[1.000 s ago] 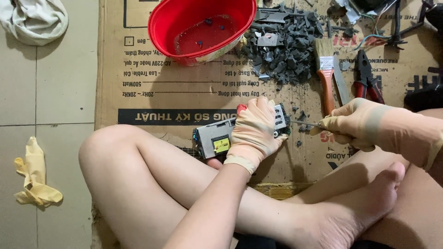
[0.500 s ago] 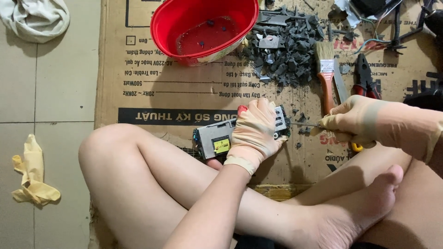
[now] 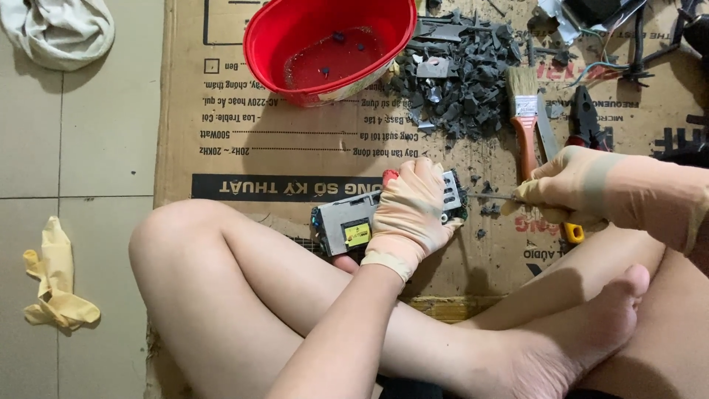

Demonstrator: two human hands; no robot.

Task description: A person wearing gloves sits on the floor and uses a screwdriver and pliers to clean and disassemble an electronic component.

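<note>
On the cardboard's near edge, left hand [image 3: 410, 214] clamps the circuit board [image 3: 354, 225]; right hand's [image 3: 565, 191] grip holds a screwdriver [image 3: 493, 196].

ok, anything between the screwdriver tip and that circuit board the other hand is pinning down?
Nothing visible. The right hand holds the screwdriver, whose shaft runs bare across the cardboard to the edge of the circuit board, which the left hand presses down. Only small dark debris lies nearby.
</note>
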